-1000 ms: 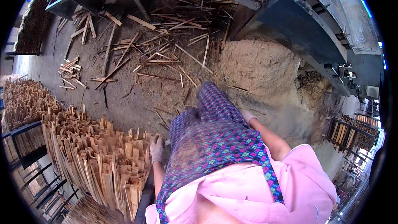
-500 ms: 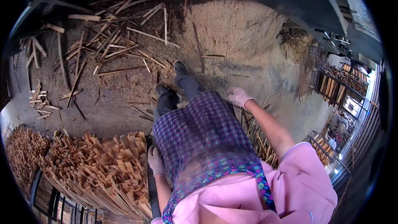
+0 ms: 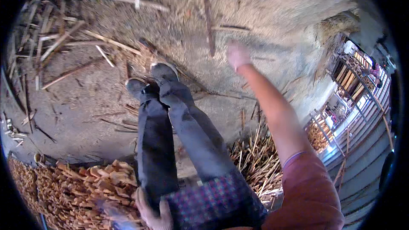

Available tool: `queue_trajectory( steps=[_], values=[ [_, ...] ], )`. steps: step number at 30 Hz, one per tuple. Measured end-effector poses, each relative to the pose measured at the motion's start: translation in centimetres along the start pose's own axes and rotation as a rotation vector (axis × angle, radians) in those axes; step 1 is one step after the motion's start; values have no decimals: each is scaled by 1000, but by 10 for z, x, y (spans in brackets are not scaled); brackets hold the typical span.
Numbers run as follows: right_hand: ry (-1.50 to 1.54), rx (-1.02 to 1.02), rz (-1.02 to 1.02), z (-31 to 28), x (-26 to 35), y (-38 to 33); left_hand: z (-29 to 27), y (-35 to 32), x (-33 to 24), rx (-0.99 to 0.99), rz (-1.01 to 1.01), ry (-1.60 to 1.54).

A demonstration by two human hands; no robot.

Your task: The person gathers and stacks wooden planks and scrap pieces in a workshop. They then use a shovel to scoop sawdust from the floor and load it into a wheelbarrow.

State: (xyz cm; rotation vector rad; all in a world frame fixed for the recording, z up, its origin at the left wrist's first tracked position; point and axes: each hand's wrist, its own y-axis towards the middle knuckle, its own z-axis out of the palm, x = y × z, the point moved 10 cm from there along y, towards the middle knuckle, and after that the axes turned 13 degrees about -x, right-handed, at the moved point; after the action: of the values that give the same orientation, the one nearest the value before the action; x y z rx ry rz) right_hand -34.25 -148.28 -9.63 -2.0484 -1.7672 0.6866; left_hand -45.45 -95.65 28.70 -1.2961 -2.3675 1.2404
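The person stands on a dusty floor (image 3: 76, 115) strewn with sawdust, looking straight down past dark trousers to two dark shoes (image 3: 151, 81); the right hand (image 3: 237, 55), in a pale glove, is stretched out ahead over a sawdust heap (image 3: 272, 12) at the far side of the floor, touching nothing that can be seen; it is blurred, so whether its fingers are spread or pressed together I cannot tell. The left hand (image 3: 151, 213), also gloved, hangs low by the left thigh at the near edge of the floor, right beside a stack of thin wooden sticks (image 3: 81, 187) whose cut ends face upward; its fingers look loosely curled, though the blur makes it unclear whether they grip anything. A second bundle of thin sticks (image 3: 255, 162) lies just right of the legs, under the right forearm; loose wooden slats (image 3: 64, 38) are scattered across the far-left part of the floor; a metal rack with stacked wood (image 3: 353, 76) stands well apart at the right edge.
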Motion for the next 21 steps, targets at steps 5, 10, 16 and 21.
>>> queue_trajectory(
  steps=[5, 10, 16, 21],
  values=[
    [-285, -220, 19, 10, 6, 107, -5, 19, -3, 6, -130, 76],
    [-330, -180, -280, 25, 20, 72, -1, 31, -14, 19, -30, 100],
    [207, 45, -3, -64, 83, 89, 8, 20, -18, -7, -13, 49],
    [622, -221, 109, -54, 126, 165, 10, 19, -17, 10, -78, 14]
  ],
)
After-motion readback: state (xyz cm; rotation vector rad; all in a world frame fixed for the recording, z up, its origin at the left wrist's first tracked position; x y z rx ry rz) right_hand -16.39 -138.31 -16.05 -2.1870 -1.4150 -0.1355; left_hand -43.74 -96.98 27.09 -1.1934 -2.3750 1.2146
